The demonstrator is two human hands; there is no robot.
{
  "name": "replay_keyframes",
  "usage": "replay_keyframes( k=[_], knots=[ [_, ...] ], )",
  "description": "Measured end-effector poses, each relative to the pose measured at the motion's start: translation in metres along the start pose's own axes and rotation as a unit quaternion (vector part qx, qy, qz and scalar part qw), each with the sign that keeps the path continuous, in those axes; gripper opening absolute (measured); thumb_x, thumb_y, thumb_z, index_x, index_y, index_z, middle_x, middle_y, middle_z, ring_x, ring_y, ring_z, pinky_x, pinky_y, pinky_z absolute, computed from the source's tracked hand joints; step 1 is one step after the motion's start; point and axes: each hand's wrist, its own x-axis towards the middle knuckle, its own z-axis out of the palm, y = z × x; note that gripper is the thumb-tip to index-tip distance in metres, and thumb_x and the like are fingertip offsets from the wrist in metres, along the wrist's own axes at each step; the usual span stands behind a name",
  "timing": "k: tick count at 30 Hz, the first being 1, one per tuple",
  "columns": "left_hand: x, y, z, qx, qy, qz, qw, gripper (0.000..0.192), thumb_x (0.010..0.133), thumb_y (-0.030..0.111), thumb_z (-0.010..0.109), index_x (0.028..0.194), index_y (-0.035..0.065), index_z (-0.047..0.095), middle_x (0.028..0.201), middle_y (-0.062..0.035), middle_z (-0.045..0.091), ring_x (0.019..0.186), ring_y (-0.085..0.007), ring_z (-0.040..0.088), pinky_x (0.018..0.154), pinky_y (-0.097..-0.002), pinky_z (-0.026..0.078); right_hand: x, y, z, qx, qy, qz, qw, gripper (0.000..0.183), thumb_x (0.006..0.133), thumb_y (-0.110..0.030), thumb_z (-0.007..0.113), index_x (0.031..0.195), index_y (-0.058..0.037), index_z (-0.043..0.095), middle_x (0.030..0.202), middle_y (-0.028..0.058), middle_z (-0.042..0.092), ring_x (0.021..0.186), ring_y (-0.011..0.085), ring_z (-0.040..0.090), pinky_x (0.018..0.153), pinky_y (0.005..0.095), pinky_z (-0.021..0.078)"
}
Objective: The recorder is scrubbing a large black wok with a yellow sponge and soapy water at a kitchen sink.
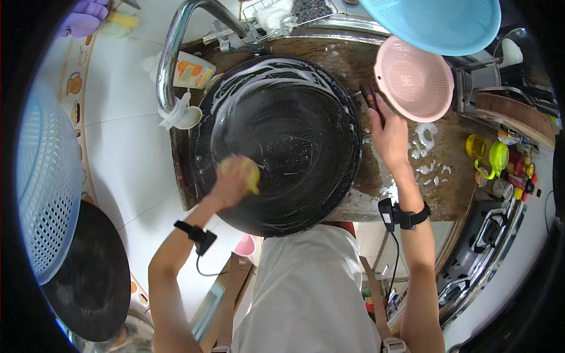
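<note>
A large black wok (287, 145) lies in front of me beneath the faucet, with white suds smeared along its upper inner wall. My left hand (234, 181) presses a yellow sponge (250, 176) against the left part of the wok's inside; the hand is slightly blurred. At the right, my right hand (388, 132) is at the wok's dark handle (370, 97), its fingers closed around the lower end. A chrome faucet (170, 57) with a white spout fitting (183, 114) arches over the wok's left rim.
A pink plastic colander (415, 79) and a blue basket (437, 22) stand at the upper right. Foam dots the wet wooden counter (379, 176). A bottle with an orange label (192, 70) stands behind the faucet. The gas stove (472, 247) is at the right.
</note>
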Motion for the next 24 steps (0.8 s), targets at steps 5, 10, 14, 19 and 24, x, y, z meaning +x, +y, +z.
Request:
replay_keyframes(
  k=[5,10,14,19,24],
  knots=[
    [-0.005,0.083,0.018,-0.185,0.022,0.194,0.963,0.07,0.089,0.029,0.053,0.147,0.0141,0.017,0.148,-0.0245,0.014,0.137,-0.0447,0.014,0.107,-0.0541,0.022,0.001,-0.003,0.003,-0.009,0.013,-0.003,1.0,0.036,0.088,-0.022,0.055,0.121,-0.0056,0.057,0.077,0.0272,0.061,0.076,0.0429,0.06,0.069,0.0488,0.0478],
    [0.088,0.135,-0.033,-0.245,0.034,0.202,0.948,0.069,0.093,0.028,0.047,0.147,0.0103,0.007,0.151,-0.0235,-0.002,0.139,-0.0437,0.0,0.111,-0.0538,0.012,0.0,-0.008,0.003,-0.009,0.007,0.012,1.0,0.036,0.089,-0.022,0.055,0.121,-0.0058,0.057,0.081,0.0274,0.061,0.078,0.0433,0.06,0.071,0.0496,0.0475],
    [0.154,0.108,-0.06,-0.119,0.149,0.066,0.979,0.072,0.093,0.034,0.047,0.148,0.0139,0.005,0.152,-0.0207,-0.003,0.14,-0.0402,0.0,0.112,-0.0534,0.012,-0.001,-0.009,0.005,-0.003,0.023,-0.006,1.0,0.036,0.089,-0.021,0.054,0.121,-0.0052,0.057,0.083,0.0277,0.061,0.079,0.0436,0.06,0.072,0.0497,0.047],
    [0.133,0.003,-0.043,-0.016,0.13,-0.114,0.985,0.07,0.092,0.034,0.047,0.149,0.0221,0.007,0.154,-0.0161,0.002,0.141,-0.0362,0.004,0.108,-0.0578,0.016,0.0,-0.009,0.003,0.019,0.007,0.004,1.0,0.036,0.088,-0.021,0.055,0.121,-0.0044,0.057,0.085,0.0276,0.061,0.08,0.0434,0.059,0.073,0.0487,0.0468],
    [0.045,-0.029,-0.02,0.074,0.01,-0.075,0.994,0.069,0.091,0.033,0.049,0.148,0.0219,0.013,0.152,-0.018,0.009,0.14,-0.0391,0.008,0.106,-0.0612,0.017,0.0,-0.005,0.001,0.022,-0.019,0.042,0.999,0.036,0.088,-0.021,0.056,0.121,-0.0046,0.057,0.086,0.0279,0.061,0.081,0.0432,0.059,0.073,0.0477,0.0469]
  ],
)
